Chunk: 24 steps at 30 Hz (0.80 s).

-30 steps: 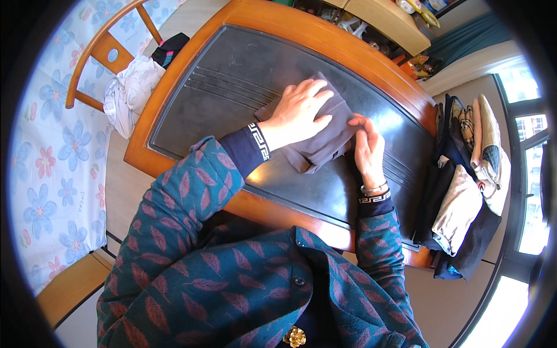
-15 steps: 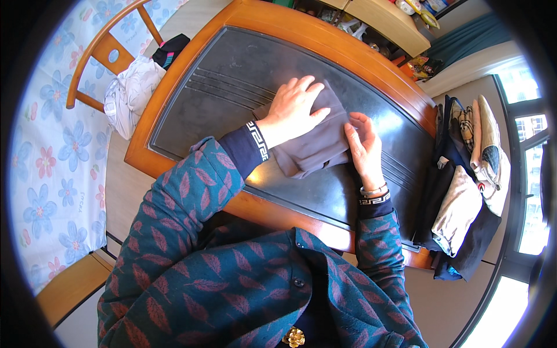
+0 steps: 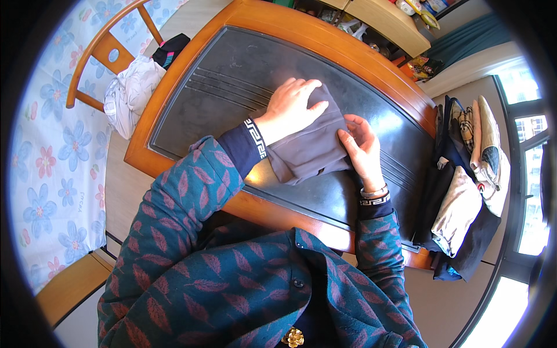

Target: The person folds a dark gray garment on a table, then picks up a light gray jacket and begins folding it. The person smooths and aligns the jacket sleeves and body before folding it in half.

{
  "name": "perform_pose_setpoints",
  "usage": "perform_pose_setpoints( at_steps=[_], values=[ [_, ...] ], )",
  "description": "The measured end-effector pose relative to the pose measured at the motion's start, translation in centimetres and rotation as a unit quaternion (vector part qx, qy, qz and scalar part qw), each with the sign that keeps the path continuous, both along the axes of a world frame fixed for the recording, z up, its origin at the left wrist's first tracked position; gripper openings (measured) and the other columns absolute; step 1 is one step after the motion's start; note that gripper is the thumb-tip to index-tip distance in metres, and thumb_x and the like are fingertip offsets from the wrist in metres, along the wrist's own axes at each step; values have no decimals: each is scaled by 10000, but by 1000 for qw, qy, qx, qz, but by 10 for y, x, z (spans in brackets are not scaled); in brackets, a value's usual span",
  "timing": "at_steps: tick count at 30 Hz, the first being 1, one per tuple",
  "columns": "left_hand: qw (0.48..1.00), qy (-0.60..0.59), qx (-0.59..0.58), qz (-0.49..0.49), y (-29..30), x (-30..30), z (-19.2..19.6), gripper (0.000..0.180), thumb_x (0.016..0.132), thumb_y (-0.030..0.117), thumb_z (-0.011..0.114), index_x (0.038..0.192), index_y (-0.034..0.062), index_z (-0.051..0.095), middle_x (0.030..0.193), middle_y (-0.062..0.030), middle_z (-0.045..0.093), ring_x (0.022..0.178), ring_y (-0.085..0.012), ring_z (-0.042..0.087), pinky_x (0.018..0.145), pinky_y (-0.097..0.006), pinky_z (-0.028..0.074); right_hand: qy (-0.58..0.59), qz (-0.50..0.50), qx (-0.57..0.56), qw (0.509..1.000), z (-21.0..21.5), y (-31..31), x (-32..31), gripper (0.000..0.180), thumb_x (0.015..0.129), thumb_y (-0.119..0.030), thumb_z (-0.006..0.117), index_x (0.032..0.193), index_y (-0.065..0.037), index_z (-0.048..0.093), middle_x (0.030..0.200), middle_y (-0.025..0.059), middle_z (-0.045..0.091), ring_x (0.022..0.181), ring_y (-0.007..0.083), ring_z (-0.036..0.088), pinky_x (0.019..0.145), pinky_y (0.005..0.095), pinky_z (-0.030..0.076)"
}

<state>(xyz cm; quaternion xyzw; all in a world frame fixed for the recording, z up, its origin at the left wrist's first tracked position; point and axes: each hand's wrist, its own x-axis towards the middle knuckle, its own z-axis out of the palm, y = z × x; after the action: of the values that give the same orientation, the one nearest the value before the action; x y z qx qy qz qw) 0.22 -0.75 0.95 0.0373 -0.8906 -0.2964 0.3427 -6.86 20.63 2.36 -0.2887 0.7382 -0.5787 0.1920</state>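
A folded grey-brown garment [image 3: 316, 142] lies on the dark table panel, its layers showing at the near edge. My left hand [image 3: 290, 105] rests over its far left part, thumb stretched out across the cloth and apart from the fingers. The fingertips reach the far corner. At the right edge, my right hand [image 3: 362, 148] grips the cloth, its thumb on top and the fingers bent round the side. Part of that right edge is hidden by the hand.
The table's wooden rim [image 3: 191, 72] surrounds the dark panel. A pile of folded clothes [image 3: 458, 197] sits at the right end, overhanging it. A wooden chair [image 3: 104, 52] with white cloth [image 3: 133, 93] stands at left. Wooden drawers [image 3: 383, 23] are beyond the far side.
My right hand has moved slightly left and closed on the garment's right edge. The left fingers have drawn closer together, and the garment has shifted slightly nearer to me.
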Motion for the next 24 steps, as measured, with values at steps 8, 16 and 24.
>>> perform_pose_setpoints(
  at_steps=[8, 16, 24],
  values=[
    [949, -140, 266, -92, -2, 3, 12, 343, 883, 177, 753, 1175, 39, 638, 880, -37, 630, 776, -123, 615, 707, -269, 510, -69, 10, -51, 996, 11, -2, 7, 392, 918, -54, 713, 1284, -34, 574, 1051, 46, 646, 924, 96, 631, 823, 230, 515],
    [868, -135, 433, -204, 4, 2, 8, 375, 837, 164, 795, 1150, 3, 665, 835, -44, 683, 754, -106, 598, 706, -277, 505, -116, 73, -51, 989, 19, -3, 12, 459, 906, -11, 725, 1324, -31, 537, 1081, 77, 652, 967, 125, 647, 860, 252, 529],
    [916, -242, 217, -234, -2, 5, 23, 304, 936, 283, 701, 898, -19, 696, 731, -80, 650, 695, -124, 552, 659, -336, 467, -113, 51, -106, 987, 21, -7, 19, 458, 889, 14, 737, 1300, -32, 541, 1045, 71, 681, 942, 130, 656, 861, 249, 533]
  ],
)
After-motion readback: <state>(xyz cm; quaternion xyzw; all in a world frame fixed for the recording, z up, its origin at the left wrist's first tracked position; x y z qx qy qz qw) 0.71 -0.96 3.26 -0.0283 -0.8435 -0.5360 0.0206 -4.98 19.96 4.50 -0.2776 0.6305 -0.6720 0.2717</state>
